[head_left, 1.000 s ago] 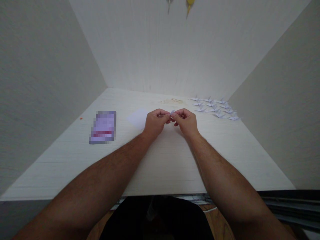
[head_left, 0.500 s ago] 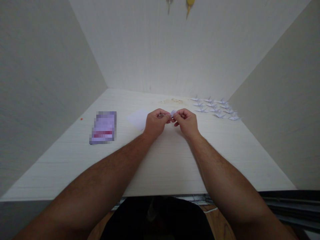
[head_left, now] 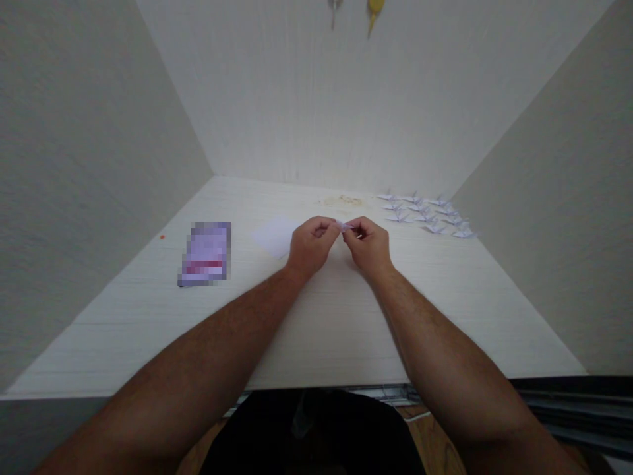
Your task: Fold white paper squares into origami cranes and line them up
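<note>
From my end, I see a pale, streaked tabletop point(head_left: 475, 323) enclosed by a far wall point(head_left: 306, 99), a left wall point(head_left: 89, 165) and a right wall point(head_left: 554, 191), all greyish. Below its near edge, I make out wooden floor point(head_left: 433, 439). The light reaches me dim and soft.

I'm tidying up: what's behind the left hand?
White paper shows on the tabletop, partly behind the left hand. The hand covers its right side, so its full outline cannot be seen.

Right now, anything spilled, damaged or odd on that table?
Yes: a yellowish-brown patch mars the pale tabletop near the back wall; stain or worn surface, can't tell. Also a lone orange-red speck by the tabletop's left edge.
</note>
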### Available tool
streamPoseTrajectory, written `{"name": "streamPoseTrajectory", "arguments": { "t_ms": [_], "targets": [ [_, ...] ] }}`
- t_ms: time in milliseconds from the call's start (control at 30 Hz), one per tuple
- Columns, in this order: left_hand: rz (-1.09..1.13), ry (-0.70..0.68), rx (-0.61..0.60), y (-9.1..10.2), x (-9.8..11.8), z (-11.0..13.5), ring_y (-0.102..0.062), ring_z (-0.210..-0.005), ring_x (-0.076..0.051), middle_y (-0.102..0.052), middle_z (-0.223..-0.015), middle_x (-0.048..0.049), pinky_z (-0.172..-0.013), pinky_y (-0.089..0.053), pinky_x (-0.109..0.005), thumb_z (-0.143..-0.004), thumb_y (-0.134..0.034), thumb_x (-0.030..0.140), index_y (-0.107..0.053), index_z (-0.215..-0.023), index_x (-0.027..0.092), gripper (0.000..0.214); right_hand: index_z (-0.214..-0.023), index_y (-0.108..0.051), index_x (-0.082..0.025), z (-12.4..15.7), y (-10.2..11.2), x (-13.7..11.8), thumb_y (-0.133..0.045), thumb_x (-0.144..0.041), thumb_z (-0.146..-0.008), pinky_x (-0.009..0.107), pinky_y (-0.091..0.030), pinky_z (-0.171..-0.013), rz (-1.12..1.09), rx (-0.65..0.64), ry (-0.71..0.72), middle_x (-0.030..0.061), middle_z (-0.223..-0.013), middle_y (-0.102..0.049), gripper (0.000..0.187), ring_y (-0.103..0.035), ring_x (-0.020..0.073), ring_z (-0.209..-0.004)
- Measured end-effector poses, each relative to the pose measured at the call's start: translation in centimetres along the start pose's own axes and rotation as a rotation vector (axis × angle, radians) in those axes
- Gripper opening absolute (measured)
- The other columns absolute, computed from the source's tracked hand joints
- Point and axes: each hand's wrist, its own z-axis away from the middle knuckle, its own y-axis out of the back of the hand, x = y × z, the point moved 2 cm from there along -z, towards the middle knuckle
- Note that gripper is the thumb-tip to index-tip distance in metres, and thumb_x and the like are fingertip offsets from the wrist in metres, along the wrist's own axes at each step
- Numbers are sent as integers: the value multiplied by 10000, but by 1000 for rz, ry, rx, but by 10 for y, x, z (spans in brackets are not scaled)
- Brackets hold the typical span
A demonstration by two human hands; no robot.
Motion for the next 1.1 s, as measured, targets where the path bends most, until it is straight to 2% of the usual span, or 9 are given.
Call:
{"name": "streamPoseTrajectory", "arguments": {
  "t_ms": [133,333,700,867,1100],
  "targets": [
    [59,91,-31,0,-1,-1,-706,-807,-173,-762,-881,-62,-807,-550,-309,-757,-775,413,-714,-833,163,268,-754,-692,-214,1,1,-1,-660,-341,-835,282,-464,-646,51,-14,84,-1,-705,-684,154,-582,136,-642],
    [199,143,-70,0,-10,-3,-715,-867,-181,-763,-922,-70,-882,-566,-345,-693,-834,440,-707,-848,157,347,-749,-700,-215,1,1,-2,-675,-344,-828,284,-474,-649,45,-12,52,3,-729,-699,153,-591,140,-657],
    [382,224,-49,-2,-10,-4,-688,-796,-155,-735,-847,-41,-876,-590,-389,-643,-809,277,-710,-771,152,205,-705,-678,-195,-1,0,-1,-673,-304,-786,255,-435,-592,-31,27,41,-24,-649,-662,136,-565,112,-597],
    [249,202,-23,-2,-12,-4,-686,-726,-149,-730,-768,-34,-795,-591,-338,-640,-759,218,-708,-763,155,147,-718,-669,-192,-1,1,0,-661,-286,-778,254,-418,-560,-70,21,-12,-27,-610,-634,111,-547,111,-556],
    [14,88,-2,0,-19,-6,-649,-622,-135,-694,-661,-3,-653,-541,-280,-702,-692,248,-667,-746,175,89,-771,-660,-199,-1,-2,4,-687,-381,-805,265,-447,-586,-40,-35,-60,-10,-651,-657,187,-583,128,-601]
  ]
}}
